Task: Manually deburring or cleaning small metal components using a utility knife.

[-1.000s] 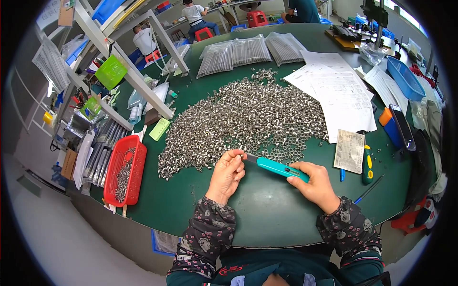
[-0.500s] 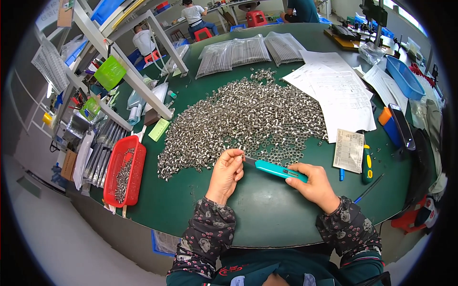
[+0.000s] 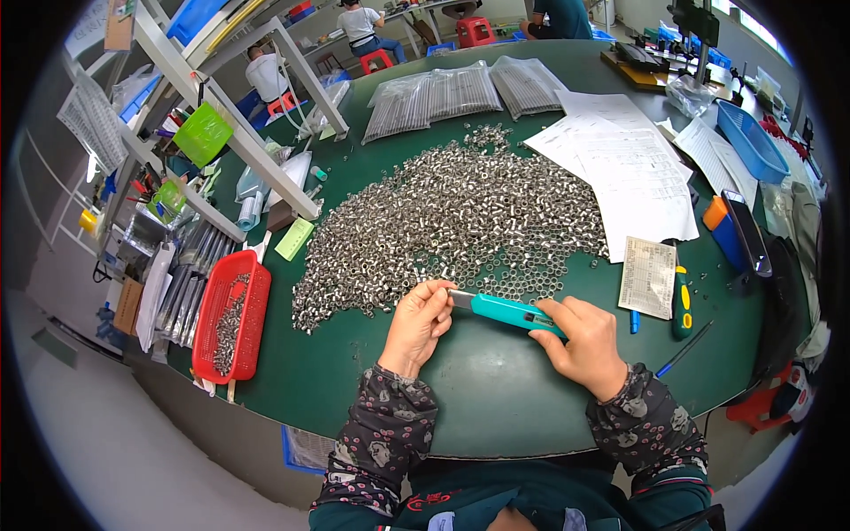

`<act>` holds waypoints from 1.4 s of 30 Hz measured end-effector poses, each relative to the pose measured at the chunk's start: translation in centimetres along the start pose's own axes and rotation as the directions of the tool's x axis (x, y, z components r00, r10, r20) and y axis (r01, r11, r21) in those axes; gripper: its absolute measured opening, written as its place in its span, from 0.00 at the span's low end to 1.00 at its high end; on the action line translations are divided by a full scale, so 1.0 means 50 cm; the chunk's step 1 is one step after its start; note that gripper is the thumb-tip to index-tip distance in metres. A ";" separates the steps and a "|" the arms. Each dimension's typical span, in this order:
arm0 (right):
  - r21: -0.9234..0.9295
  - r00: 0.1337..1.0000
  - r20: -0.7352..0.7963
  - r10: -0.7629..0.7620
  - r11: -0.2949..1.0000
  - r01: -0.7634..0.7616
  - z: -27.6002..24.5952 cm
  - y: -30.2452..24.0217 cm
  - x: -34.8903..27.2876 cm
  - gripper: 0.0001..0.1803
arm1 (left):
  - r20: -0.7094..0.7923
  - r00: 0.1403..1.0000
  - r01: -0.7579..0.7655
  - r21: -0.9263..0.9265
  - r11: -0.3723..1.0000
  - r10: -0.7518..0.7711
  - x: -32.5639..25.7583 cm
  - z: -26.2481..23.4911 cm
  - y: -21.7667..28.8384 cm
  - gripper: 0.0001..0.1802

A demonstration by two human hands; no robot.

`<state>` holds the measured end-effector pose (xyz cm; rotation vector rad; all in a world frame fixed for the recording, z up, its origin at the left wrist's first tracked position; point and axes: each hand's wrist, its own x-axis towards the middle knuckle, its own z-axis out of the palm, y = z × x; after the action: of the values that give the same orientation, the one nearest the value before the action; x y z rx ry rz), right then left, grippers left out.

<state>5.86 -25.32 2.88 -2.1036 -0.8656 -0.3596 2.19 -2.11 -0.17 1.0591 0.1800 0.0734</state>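
Note:
My right hand [image 3: 586, 347] is closed around the teal handle of a utility knife [image 3: 503, 311], thumb on its near side. The knife's blade [image 3: 461, 300] points left and meets the fingertips of my left hand [image 3: 413, 329]. Thumb and forefinger there pinch a tiny metal piece, mostly hidden, that looks like a small ring. Both hands are raised over the green table [image 3: 505, 398]. Just beyond them spreads a wide pile of small shiny metal rings [image 3: 443, 212], thinning to single rings at its near right side.
On the left stands a red basket [image 3: 263, 296] partly filled with small metal parts. Bagged rods [image 3: 460, 93] lie at the far side. Papers [image 3: 633, 181], a card [image 3: 648, 277], a green-and-yellow handle [image 3: 682, 303] and a pen [image 3: 684, 349] lie right. Shelf posts [image 3: 257, 159] rise at left.
The knife and my right hand have shifted slightly, with the right fingers more bent over the handle. My left hand has moved a little to the left, still pinching.

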 end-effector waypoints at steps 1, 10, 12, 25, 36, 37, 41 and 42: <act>0.013 0.995 -0.068 -0.070 0.997 0.071 0.003 0.001 0.001 0.14 | -0.017 1.000 0.022 -0.110 0.994 -0.024 -0.001 0.000 -0.002 0.07; 0.116 0.998 -0.043 0.056 0.992 -0.050 0.009 0.020 0.000 0.14 | 0.037 0.999 0.027 -0.148 0.989 -0.022 0.005 -0.010 0.003 0.09; 0.125 0.997 -0.027 0.068 0.990 -0.064 0.008 0.021 -0.002 0.14 | 0.025 0.999 0.026 -0.153 0.988 -0.022 0.004 -0.002 0.007 0.09; 0.246 0.967 0.156 0.200 0.941 -0.234 0.017 0.029 -0.005 0.16 | -0.007 0.999 -0.049 -0.043 0.998 0.048 0.006 -0.002 -0.001 0.08; 0.277 0.901 0.333 0.278 0.885 -0.375 0.005 0.037 0.002 0.16 | 0.061 0.998 -0.036 0.017 0.999 0.035 0.004 -0.006 -0.001 0.07; 0.239 0.937 0.261 0.231 0.925 -0.294 0.005 0.035 0.000 0.16 | 0.073 0.997 -0.021 0.020 1.000 0.019 0.004 -0.005 0.000 0.07; -0.032 0.999 0.036 -0.012 0.999 0.013 -0.005 -0.002 0.003 0.15 | 0.099 0.995 0.020 -0.068 0.997 -0.013 0.003 -0.007 0.001 0.08; -0.066 0.994 -0.017 -0.108 0.992 0.107 -0.002 -0.005 0.006 0.15 | 0.062 0.997 0.045 -0.110 0.993 -0.039 0.000 -0.003 0.005 0.08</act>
<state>5.92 -25.16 3.22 -2.1136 -0.9697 -0.4704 2.16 -1.87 -0.02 0.9448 0.1425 0.0137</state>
